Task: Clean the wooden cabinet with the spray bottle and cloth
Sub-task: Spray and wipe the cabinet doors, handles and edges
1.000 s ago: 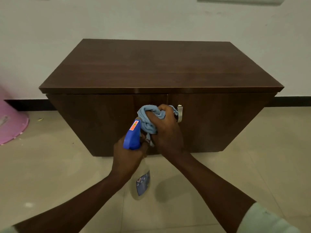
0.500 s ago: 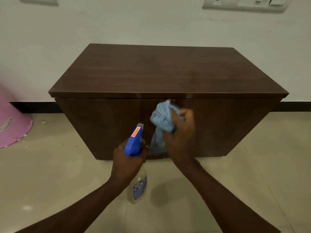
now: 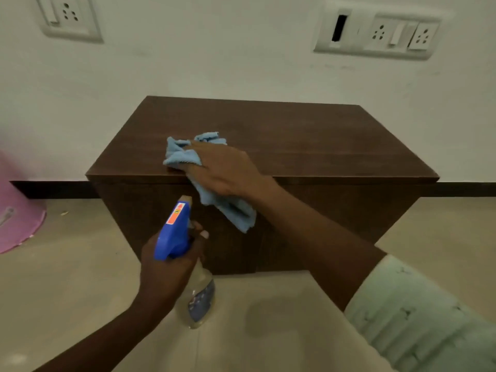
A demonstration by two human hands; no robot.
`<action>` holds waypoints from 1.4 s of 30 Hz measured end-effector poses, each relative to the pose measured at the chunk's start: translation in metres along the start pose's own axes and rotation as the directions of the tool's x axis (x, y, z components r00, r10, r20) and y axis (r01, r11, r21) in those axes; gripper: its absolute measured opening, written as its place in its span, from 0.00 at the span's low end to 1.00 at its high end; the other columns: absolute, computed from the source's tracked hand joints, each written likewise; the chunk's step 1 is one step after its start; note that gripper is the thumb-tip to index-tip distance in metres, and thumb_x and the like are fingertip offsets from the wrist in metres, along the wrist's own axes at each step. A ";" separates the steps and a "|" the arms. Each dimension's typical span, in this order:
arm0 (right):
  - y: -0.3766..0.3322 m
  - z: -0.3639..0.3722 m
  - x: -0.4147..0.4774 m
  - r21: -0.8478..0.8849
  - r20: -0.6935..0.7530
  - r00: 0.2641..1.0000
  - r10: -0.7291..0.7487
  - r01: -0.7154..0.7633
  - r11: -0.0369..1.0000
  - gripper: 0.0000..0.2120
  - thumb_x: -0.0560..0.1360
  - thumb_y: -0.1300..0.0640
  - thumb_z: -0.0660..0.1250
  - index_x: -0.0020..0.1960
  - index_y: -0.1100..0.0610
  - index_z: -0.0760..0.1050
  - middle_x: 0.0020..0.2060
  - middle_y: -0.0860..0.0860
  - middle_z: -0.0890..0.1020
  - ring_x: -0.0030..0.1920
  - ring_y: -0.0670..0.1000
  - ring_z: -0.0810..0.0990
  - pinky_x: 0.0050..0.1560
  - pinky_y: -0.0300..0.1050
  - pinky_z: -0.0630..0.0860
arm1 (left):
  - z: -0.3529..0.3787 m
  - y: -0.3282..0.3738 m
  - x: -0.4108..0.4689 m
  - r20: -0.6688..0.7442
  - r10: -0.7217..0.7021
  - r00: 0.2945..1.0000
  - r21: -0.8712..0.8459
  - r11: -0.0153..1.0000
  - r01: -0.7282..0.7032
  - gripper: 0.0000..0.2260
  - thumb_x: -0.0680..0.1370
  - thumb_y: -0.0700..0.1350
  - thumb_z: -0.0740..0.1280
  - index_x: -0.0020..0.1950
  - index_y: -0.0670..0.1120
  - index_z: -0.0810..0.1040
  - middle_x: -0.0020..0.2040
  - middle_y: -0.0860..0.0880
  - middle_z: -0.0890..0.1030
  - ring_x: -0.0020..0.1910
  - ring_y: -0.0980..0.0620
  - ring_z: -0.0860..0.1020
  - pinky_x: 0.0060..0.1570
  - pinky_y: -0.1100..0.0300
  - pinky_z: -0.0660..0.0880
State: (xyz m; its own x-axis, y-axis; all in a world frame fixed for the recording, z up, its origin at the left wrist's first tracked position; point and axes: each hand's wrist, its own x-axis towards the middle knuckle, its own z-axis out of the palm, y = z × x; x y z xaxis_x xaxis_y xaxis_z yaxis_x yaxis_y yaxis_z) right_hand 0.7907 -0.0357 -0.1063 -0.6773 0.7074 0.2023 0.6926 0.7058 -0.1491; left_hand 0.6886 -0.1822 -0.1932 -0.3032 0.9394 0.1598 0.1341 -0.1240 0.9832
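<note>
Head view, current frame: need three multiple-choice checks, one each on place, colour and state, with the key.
1. Where is the cloth?
A) bunched in the left hand
B) on the cabinet top, draped over its front edge, under the right hand
C) wrapped round the spray bottle

2. What colour is the spray bottle's trigger head?
A) blue
B) green
C) white

3. What is the left hand doing?
A) hanging empty
B) gripping the spray bottle
C) pressing the cloth

Key:
1 B, the right hand lies flat on the cloth and one end hangs down the front.
2 A, the head is blue with an orange label.
3 B, its fingers curl round the bottle's neck.
</note>
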 end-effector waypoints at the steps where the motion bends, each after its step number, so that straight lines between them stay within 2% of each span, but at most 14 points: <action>1: 0.021 -0.007 -0.010 0.029 0.032 0.998 0.045 -0.046 0.999 0.18 0.80 0.46 0.56 0.70 0.43 0.67 0.67 0.51 0.71 0.63 0.51 0.71 0.57 0.45 0.70 | -0.003 0.003 0.000 0.021 0.004 1.000 -0.004 1.000 -0.004 0.09 0.67 0.47 0.73 0.43 0.57 0.77 0.40 0.50 0.82 0.35 0.52 0.81 0.36 0.61 0.80; 6: 0.173 -0.059 -0.119 -0.089 -0.118 0.824 0.554 -0.564 0.821 0.17 0.81 0.57 0.56 0.67 0.48 0.72 0.67 0.56 0.73 0.63 0.57 0.74 0.63 0.52 0.70 | 0.002 0.007 0.006 0.084 0.019 0.996 0.084 0.996 -0.026 0.09 0.71 0.38 0.69 0.48 0.49 0.76 0.42 0.48 0.81 0.37 0.46 0.81 0.36 0.57 0.80; 10: 0.241 -0.081 -0.116 0.078 -0.129 0.338 0.932 -0.934 0.349 0.23 0.77 0.52 0.59 0.69 0.61 0.66 0.66 0.65 0.70 0.65 0.66 0.69 0.62 0.58 0.68 | 0.009 0.016 0.011 0.119 0.029 0.992 0.027 0.999 -0.033 0.09 0.71 0.38 0.69 0.47 0.49 0.75 0.38 0.43 0.80 0.38 0.47 0.81 0.36 0.61 0.80; 12: 0.225 -0.063 -0.063 0.085 -0.108 0.406 0.908 -0.906 0.415 0.29 0.77 0.44 0.57 0.74 0.58 0.60 0.72 0.62 0.63 0.70 0.64 0.64 0.68 0.59 0.63 | 0.014 0.023 0.012 0.138 0.019 0.990 -0.008 1.000 -0.019 0.09 0.71 0.39 0.69 0.48 0.49 0.75 0.38 0.44 0.80 0.37 0.47 0.82 0.36 0.60 0.80; 16: 0.119 -0.015 0.074 0.052 0.055 0.861 0.506 -0.508 0.860 0.33 0.77 0.34 0.45 0.75 0.50 0.60 0.76 0.54 0.60 0.74 0.57 0.62 0.73 0.58 0.59 | 0.023 0.030 0.016 0.145 0.013 0.989 -0.074 0.997 -0.002 0.09 0.67 0.47 0.69 0.46 0.51 0.75 0.39 0.49 0.82 0.38 0.51 0.82 0.38 0.61 0.80; 19: 0.042 0.000 0.109 0.205 0.148 0.976 0.160 -0.189 0.960 0.23 0.81 0.41 0.49 0.68 0.50 0.71 0.70 0.53 0.69 0.66 0.53 0.69 0.69 0.53 0.65 | 0.027 0.030 0.022 0.130 -0.032 0.991 -0.108 0.993 0.046 0.12 0.63 0.51 0.68 0.44 0.51 0.74 0.35 0.56 0.82 0.35 0.56 0.81 0.35 0.67 0.78; 22: 0.052 -0.003 0.085 0.138 0.057 0.997 0.044 -0.051 0.989 0.19 0.81 0.44 0.55 0.70 0.47 0.69 0.71 0.50 0.69 0.67 0.50 0.69 0.67 0.50 0.66 | 0.027 0.034 0.029 0.126 -0.026 0.992 -0.096 0.995 0.038 0.11 0.64 0.50 0.69 0.44 0.50 0.75 0.34 0.53 0.82 0.34 0.54 0.81 0.35 0.65 0.79; 24: 0.096 -0.014 0.040 0.039 -0.055 0.982 0.179 -0.177 0.983 0.19 0.80 0.45 0.57 0.70 0.46 0.69 0.70 0.51 0.70 0.67 0.53 0.70 0.67 0.52 0.68 | 0.027 0.036 0.035 0.144 -0.009 0.990 -0.095 0.995 0.023 0.10 0.66 0.48 0.69 0.46 0.49 0.75 0.36 0.48 0.81 0.34 0.50 0.81 0.36 0.61 0.80; 28: 0.163 -0.050 -0.098 0.101 -0.342 0.649 0.679 -0.693 0.714 0.16 0.78 0.53 0.60 0.65 0.51 0.75 0.59 0.57 0.78 0.58 0.59 0.77 0.59 0.52 0.74 | 0.021 0.034 0.031 0.188 -0.019 0.982 -0.075 0.997 0.034 0.08 0.70 0.45 0.70 0.47 0.48 0.76 0.38 0.47 0.81 0.35 0.48 0.81 0.37 0.59 0.80; 31: 0.124 -0.040 -0.097 0.164 -0.452 0.553 0.699 -0.719 0.675 0.13 0.79 0.56 0.59 0.61 0.52 0.77 0.54 0.56 0.79 0.54 0.57 0.78 0.48 0.42 0.70 | 0.016 0.032 0.014 0.164 -0.051 0.985 -0.041 0.997 0.059 0.09 0.68 0.44 0.69 0.47 0.47 0.76 0.39 0.45 0.81 0.35 0.49 0.81 0.37 0.60 0.80; 34: 0.028 0.002 -0.022 0.121 -0.438 0.726 0.530 -0.536 0.836 0.10 0.80 0.55 0.57 0.56 0.53 0.76 0.47 0.50 0.80 0.44 0.49 0.78 0.40 0.40 0.69 | 0.005 0.031 0.003 0.023 -0.081 0.996 -0.041 0.996 0.082 0.08 0.69 0.38 0.69 0.43 0.49 0.75 0.35 0.51 0.82 0.32 0.55 0.81 0.35 0.66 0.79; 36: -0.036 0.033 0.013 0.083 -0.474 0.809 0.348 -0.353 0.932 0.10 0.78 0.53 0.60 0.58 0.51 0.75 0.50 0.49 0.79 0.47 0.48 0.78 0.45 0.42 0.74 | -0.003 0.032 -0.001 -0.135 -0.158 0.978 -0.027 0.987 0.156 0.08 0.70 0.37 0.69 0.42 0.49 0.73 0.32 0.49 0.80 0.33 0.54 0.79 0.44 0.56 0.79; 39: -0.072 0.055 0.019 0.111 -0.535 0.836 0.121 -0.072 0.991 0.15 0.74 0.52 0.67 0.60 0.54 0.78 0.55 0.54 0.81 0.51 0.53 0.78 0.50 0.47 0.72 | -0.020 0.027 -0.003 -0.253 -0.270 0.929 0.000 0.960 0.280 0.07 0.72 0.37 0.68 0.40 0.46 0.71 0.36 0.43 0.75 0.38 0.51 0.78 0.51 0.51 0.75; 42: -0.058 0.074 -0.015 0.122 -0.624 0.773 -0.113 0.240 0.963 0.15 0.73 0.53 0.68 0.54 0.60 0.82 0.58 0.60 0.80 0.54 0.60 0.78 0.54 0.52 0.71 | -0.034 0.011 -0.007 -0.204 -0.210 0.956 0.057 0.972 0.226 0.08 0.69 0.44 0.70 0.45 0.44 0.76 0.39 0.40 0.80 0.30 0.58 0.80 0.30 0.68 0.77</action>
State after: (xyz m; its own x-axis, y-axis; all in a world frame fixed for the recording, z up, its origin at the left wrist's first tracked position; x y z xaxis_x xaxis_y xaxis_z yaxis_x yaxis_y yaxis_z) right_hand 0.7423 -0.0846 -0.1719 -0.4474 0.4424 0.7772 0.4740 0.8543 -0.2135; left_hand 0.6604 -0.2010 -0.1802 -0.5102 0.8593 -0.0359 0.1159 0.1101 0.9871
